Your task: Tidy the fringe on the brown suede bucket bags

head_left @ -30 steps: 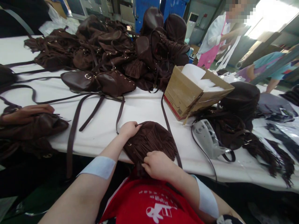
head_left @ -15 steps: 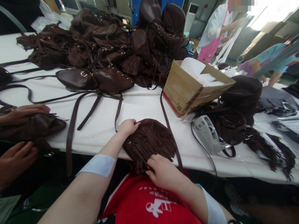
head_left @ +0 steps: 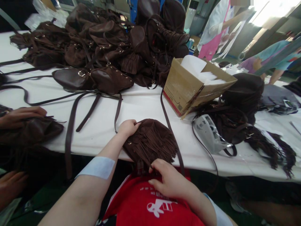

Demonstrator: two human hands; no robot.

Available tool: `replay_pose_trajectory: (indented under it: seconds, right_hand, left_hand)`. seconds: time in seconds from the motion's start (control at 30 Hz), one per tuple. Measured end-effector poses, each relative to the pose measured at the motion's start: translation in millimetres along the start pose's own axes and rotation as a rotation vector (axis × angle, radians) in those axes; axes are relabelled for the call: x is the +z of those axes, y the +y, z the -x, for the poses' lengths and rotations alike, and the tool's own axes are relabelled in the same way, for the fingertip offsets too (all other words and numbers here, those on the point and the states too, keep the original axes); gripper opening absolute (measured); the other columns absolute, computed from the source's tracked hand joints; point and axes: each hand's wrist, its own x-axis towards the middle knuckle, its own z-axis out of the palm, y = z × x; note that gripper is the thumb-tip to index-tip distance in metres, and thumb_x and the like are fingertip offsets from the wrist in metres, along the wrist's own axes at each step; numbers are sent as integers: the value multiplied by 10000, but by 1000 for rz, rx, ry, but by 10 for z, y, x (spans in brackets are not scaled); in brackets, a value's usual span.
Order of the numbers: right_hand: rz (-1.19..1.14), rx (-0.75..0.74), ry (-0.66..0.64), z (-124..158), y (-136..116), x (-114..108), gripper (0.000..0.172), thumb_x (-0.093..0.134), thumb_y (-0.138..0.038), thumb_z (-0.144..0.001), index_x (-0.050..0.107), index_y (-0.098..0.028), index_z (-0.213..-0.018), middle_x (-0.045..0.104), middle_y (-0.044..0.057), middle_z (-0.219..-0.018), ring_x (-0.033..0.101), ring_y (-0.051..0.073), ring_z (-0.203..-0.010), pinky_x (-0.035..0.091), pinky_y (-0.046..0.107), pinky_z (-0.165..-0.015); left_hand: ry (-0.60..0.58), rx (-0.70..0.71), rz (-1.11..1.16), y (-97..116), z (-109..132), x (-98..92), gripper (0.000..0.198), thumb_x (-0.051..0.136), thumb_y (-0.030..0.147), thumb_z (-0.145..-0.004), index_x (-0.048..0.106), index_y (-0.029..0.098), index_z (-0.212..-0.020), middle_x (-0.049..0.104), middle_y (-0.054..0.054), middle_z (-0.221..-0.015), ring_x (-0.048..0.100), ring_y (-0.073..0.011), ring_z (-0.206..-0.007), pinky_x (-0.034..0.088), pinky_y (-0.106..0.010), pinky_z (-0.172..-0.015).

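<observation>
A dark brown fringed handbag [head_left: 155, 141] lies at the front edge of the white table, directly before me. Its upper left edge is pinched in my left hand [head_left: 128, 128], thumb on top and the other fingers partly hidden. My right hand [head_left: 168, 177] is at the bag's lower right side, over the red apron [head_left: 150, 201]. Its thumb stands apart from the index finger, whose tip touches the fringe near the bag's lower edge. A thin brown strap [head_left: 168, 116] runs from the bag toward the cardboard box.
Many brown bags [head_left: 101, 47] are heaped across the back. A cardboard box [head_left: 185, 88] with white paper stands right of centre, a grey tape dispenser [head_left: 208, 133] in front of it. At left, a co-worker's hand [head_left: 25, 114] rests on another brown bag [head_left: 35, 130].
My right thumb has spread away from the index finger, and the hand has shifted slightly down. My left hand stays on the bag. The co-worker's lower hand has dropped down and left.
</observation>
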Motion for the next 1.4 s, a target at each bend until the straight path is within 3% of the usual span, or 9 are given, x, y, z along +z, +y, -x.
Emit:
replay_pose_trajectory:
  seconds: [0.37,0.53,0.77,0.83,0.93,1.07,1.13,1.27,1.4]
  right_hand:
    - [167,30,-141,-43,-76,-69,496,630,-284,-808,516,-223,-1287,545,68,-1236,529,212,-1124,383,316,-1006]
    - [213,-1,-107,-64,-74,-58,349,624,-277,-819,585,-186,-1154,587,83,-1162,537,225,-1095,409,351,-1000]
    - [188,-179,77,-38,-46,-95,167,616,-198,-791,605,-174,-956,437,107,-1421,307,234,-1377,300,398,-1130]
    - [142,-188,90,23,-46,-132,43,629,-204,-778,590,-189,-791,448,86,-1419,351,236,-1355,342,392,-1100]
    - [85,-176,129,158,-9,-204,222,629,-235,-788,510,-193,-606,515,65,-1358,430,250,-1293,390,399,-1048]
    - [127,-88,211,198,96,-281,156,636,-281,-806,579,-200,-686,569,92,-1278,496,254,-1211,402,417,-1018]
    - [154,-75,218,74,112,-285,83,624,-290,-825,623,-208,-833,594,91,-1233,534,219,-1150,419,385,-1000]
    - [269,-217,182,-449,-28,-204,429,601,-199,-821,533,-217,-1245,505,72,-1365,434,188,-1258,343,356,-1086]
    - [480,-368,59,-1049,-230,-40,498,574,-152,-812,503,-199,-1302,352,76,-1488,336,246,-1319,317,407,-1104]
  left_hand:
    - [-3,7,-8,-8,4,8,491,375,617,-845,708,259,-886,732,-72,-902,657,-234,-869,466,-294,-699]
    - [-8,-9,7,6,14,-5,492,377,610,-851,712,251,-893,731,-85,-912,657,-250,-884,471,-309,-708]
    - [1,-7,7,4,8,0,525,350,634,-852,708,253,-903,733,-82,-907,656,-240,-880,464,-302,-725]
    - [-4,-9,7,0,5,6,521,348,628,-853,707,254,-902,732,-84,-905,655,-241,-873,461,-303,-720]
    - [-2,-5,2,-4,1,10,514,346,620,-853,705,253,-879,731,-86,-897,657,-241,-859,457,-301,-696]
    - [4,5,2,-13,-15,-4,488,365,604,-851,701,250,-868,733,-83,-887,662,-244,-847,453,-300,-668]
    - [-17,17,16,-21,-28,-21,479,375,601,-849,700,248,-861,735,-81,-885,664,-242,-846,452,-298,-668]
    - [-53,54,48,-33,-56,-55,472,382,587,-854,702,241,-849,739,-81,-885,664,-233,-853,453,-294,-691]
    - [-66,49,43,-34,-68,-67,487,366,590,-866,701,237,-837,741,-86,-876,667,-232,-836,453,-298,-679]
